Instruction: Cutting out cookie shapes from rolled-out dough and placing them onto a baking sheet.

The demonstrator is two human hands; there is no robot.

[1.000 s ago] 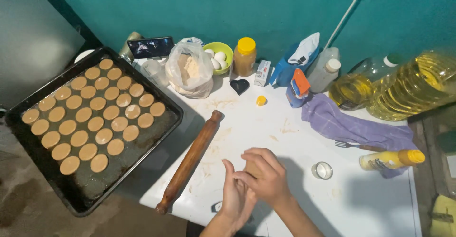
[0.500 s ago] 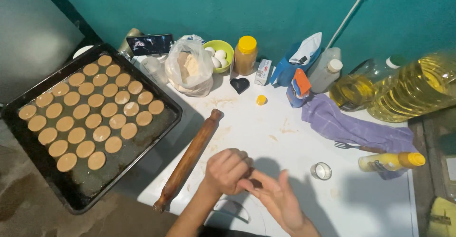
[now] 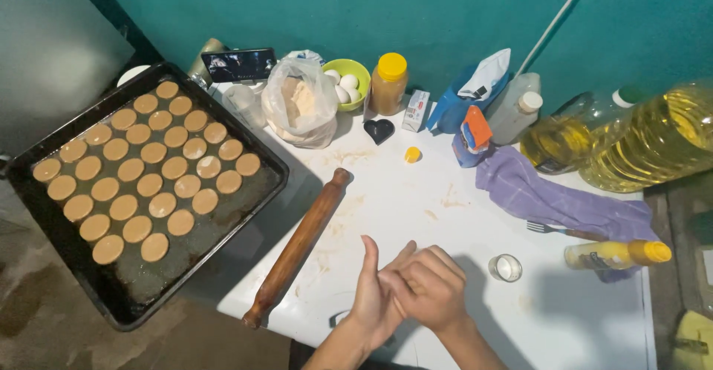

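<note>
At the near edge of a white counter, the person's two hands meet palm to palm; the left hand stands with thumb raised and the right hand is curled over it, fingers pressed against the left palm (whether anything lies between them cannot be seen); just left of the hands a wooden rolling pin lies at a slant, its near knob at the counter's edge; just right of them stands a small clear glass, and beyond that a yellow squeeze bottle lies on its side; to the far left a dark baking tray holds rows of flat round dough discs; farther back a purple cloth is crumpled beside a fork; along the teal wall stand a plastic bag of flour, a green bowl of eggs, a yellow-lidded jar and large bottles of oil.
</note>
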